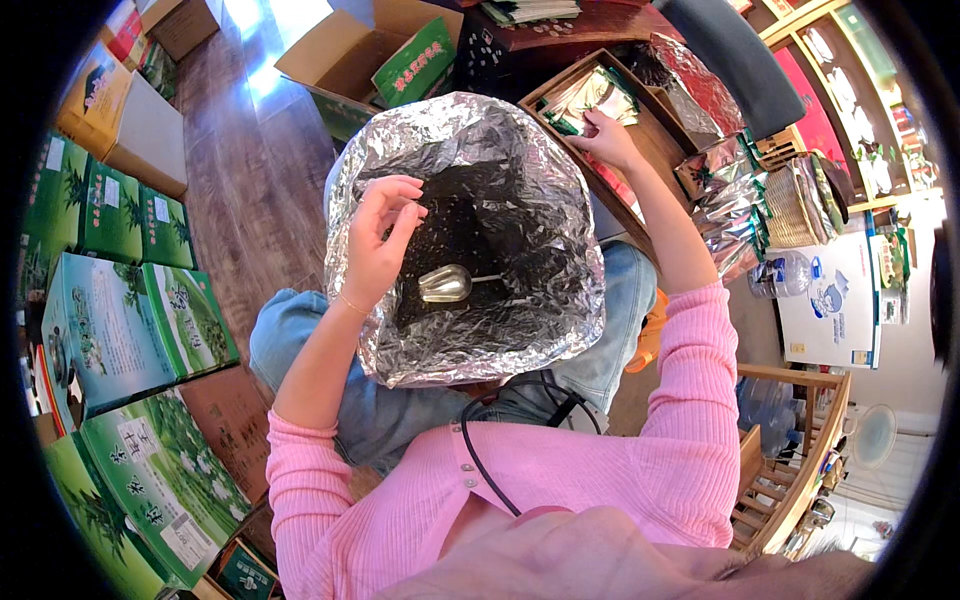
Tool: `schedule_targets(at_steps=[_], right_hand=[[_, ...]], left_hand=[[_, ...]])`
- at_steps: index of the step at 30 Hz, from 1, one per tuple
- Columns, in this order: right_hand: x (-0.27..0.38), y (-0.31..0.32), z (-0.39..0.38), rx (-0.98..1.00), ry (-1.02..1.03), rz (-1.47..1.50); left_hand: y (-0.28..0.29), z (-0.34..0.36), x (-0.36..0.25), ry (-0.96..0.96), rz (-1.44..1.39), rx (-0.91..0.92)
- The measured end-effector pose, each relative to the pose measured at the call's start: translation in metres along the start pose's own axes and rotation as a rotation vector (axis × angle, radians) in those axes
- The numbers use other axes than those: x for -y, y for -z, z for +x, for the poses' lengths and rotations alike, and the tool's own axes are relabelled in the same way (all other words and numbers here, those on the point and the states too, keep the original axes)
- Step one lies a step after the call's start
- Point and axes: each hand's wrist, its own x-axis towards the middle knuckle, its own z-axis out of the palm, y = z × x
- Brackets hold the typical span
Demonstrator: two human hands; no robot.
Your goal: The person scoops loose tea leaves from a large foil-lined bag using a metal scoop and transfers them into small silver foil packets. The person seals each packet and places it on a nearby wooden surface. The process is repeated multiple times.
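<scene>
Between my knees stands a container lined with crumpled silver foil [548,310], with dark loose leaf, probably tea, at its bottom. A clear scoop [446,284] with a thin handle lies on the leaf. Over the container's left side is my left hand [385,235], fingers loosely curled, a gap between thumb and forefinger, nothing in it. At the upper right, my right hand [608,142] reaches into a wooden tray [658,135]. Its thumb and forefinger are spread at the edge of a heap of small green and white packets [590,98]; its other fingers are partly hidden.
Green cartons [165,480] are stacked along the left. An open cardboard box [340,60] stands beyond the container, by a dark red table [600,22]. Silver pouches [730,205] and a woven basket [793,205] are to the right. A black cable [475,440] hangs before my chest.
</scene>
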Motion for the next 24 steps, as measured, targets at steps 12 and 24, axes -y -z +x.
schedule_targets(at_steps=[12,24], right_hand=[[0.070,0.041,-0.039,-0.602,-0.036,0.300],[0.187,0.053,-0.169,-0.210,-0.097,1.388]], left_hand=[[-0.006,0.000,-0.006,0.096,0.094,0.107],[-0.003,-0.004,-0.003,0.139,-0.449,0.241]])
